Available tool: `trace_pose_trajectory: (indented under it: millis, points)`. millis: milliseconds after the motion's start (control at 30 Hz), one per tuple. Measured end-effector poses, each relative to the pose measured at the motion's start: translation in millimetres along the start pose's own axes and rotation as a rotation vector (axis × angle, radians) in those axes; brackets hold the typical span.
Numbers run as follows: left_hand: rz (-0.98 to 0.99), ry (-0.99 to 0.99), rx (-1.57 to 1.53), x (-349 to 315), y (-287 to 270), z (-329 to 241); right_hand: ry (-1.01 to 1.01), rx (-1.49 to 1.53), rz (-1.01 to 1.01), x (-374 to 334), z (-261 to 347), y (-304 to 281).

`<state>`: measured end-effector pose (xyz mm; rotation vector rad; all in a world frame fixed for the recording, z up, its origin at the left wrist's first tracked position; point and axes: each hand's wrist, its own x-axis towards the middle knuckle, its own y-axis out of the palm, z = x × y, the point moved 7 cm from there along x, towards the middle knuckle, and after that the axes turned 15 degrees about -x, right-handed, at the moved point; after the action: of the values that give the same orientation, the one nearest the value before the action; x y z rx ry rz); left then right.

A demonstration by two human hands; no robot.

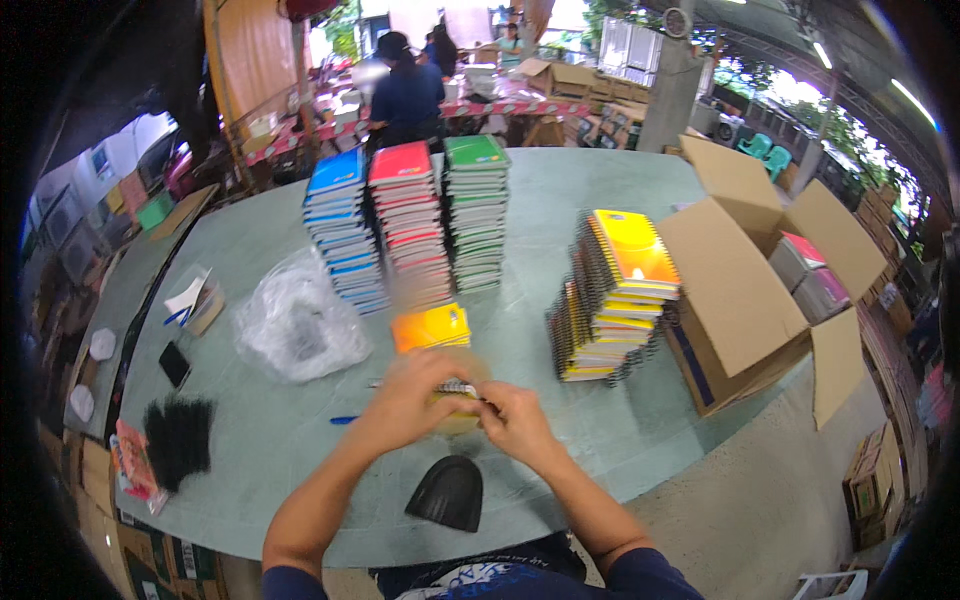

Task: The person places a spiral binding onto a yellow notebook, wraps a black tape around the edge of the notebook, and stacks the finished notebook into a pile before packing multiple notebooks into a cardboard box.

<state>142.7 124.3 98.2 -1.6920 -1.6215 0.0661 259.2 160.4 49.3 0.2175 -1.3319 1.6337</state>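
A yellow and orange spiral notebook [432,327] is being held near the middle of the pale green table [560,190]. The near edge of the notebook, where the wire coil runs, is being gripped by both hands. The left hand [412,398] is being curled over the coil from the left, with its fingers bent and closed on the notebook. The right hand [516,418] is being pressed in from the right, and its fingertips are being pinched tight at the coil. The picture is blurry here, so it may be that something small is also being held between the fingers.

A black curved thing [449,492] is lying on the table just near the hands. A blue pen [343,420] is lying to the left of them. Farther left, a crumpled clear plastic bag [298,322] is resting on the table.

At the far side, three tall piles are being kept side by side: a blue pile [343,228], a red pile [410,222] and a green pile [477,208]. To the right, a pile of yellow notebooks [612,298] is standing beside an open cardboard box [745,290].
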Motion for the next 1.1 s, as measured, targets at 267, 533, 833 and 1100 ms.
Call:
trace_pose_trajectory:
  millis: [267,533,833,1100]
  points:
    - [-0.031,0.095,0.319,37.8,-42.2,-38.4,0.050,0.097,-0.116,27.0,-4.2,-108.4]
    - [-0.386,0.656,0.222,212.1,25.6,-78.9,0.036,-0.530,-0.523,65.4,-38.6,-219.7]
    - [-0.242,0.060,0.206,145.1,-8.3,50.8,-0.092,-0.175,-0.206,24.6,-13.5,-175.0]
    - [0.146,-0.055,0.324,13.1,5.5,196.0,-0.770,0.870,0.715,-41.3,117.9,-71.1]
